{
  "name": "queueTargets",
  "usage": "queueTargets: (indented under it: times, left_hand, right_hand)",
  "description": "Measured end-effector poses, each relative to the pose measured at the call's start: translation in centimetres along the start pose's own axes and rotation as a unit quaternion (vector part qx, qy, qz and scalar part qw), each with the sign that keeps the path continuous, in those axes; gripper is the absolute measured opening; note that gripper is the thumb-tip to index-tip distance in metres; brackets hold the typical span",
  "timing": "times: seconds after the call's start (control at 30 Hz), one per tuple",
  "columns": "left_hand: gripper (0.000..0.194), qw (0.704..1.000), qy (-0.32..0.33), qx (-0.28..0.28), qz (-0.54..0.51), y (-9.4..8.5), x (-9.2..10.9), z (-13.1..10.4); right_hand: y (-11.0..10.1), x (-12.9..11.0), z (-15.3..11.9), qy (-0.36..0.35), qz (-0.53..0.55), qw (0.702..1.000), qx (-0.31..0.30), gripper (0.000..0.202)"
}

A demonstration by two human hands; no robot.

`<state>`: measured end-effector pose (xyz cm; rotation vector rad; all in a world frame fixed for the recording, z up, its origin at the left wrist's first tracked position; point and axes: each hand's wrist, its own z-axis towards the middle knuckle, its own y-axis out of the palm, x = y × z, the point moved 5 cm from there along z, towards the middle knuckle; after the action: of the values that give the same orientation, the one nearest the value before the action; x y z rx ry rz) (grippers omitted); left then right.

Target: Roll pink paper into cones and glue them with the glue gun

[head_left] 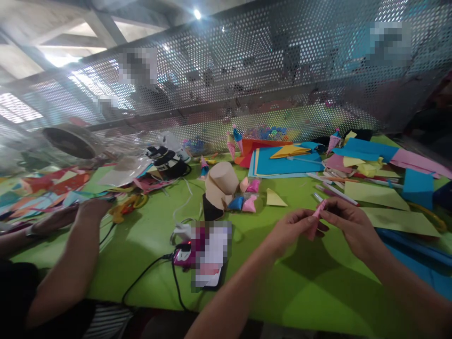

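A small folded piece of pink paper (313, 228) is pinched between both hands above the green table. My left hand (294, 227) grips its lower left side, and the fingers of my right hand (344, 219) close on its upper end. Left of them lies a pale yellow paper triangle (275, 198). Small folded paper pieces in pink and blue (250, 203) sit beside a roll of brown paper or tape (224, 179). Just beyond my hands are several pens (334, 192). To the right rest yellow-green paper sheets (376, 194).
A stack of blue paper (286, 162) lies at the back, near small paper cones (231, 145). A phone (213, 259) and a charger with cables (183, 254) occupy the front left. At far left, a co-worker's hands (93, 209) are over paper scraps, near yellow-handled scissors (129, 207). A perforated metal screen (226, 80) stands behind.
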<state>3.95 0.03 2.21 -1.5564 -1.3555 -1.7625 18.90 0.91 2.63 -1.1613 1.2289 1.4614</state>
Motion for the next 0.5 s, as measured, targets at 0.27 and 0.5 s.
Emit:
queueTargets:
  times: [0.27, 0.5]
  left_hand:
    - [0.056, 1.0, -0.013, -0.007, 0.004, -0.15, -0.25, 0.07]
    - [0.057, 0.999, -0.033, -0.019, 0.006, -0.35, -0.57, 0.08]
  right_hand:
    - [-0.21, 0.19, 0.01, 0.008, 0.021, 1.0, 0.005, 0.02]
    - [-0.43, 0.61, 0.19, 0.015, 0.025, 1.0, 0.008, 0.021]
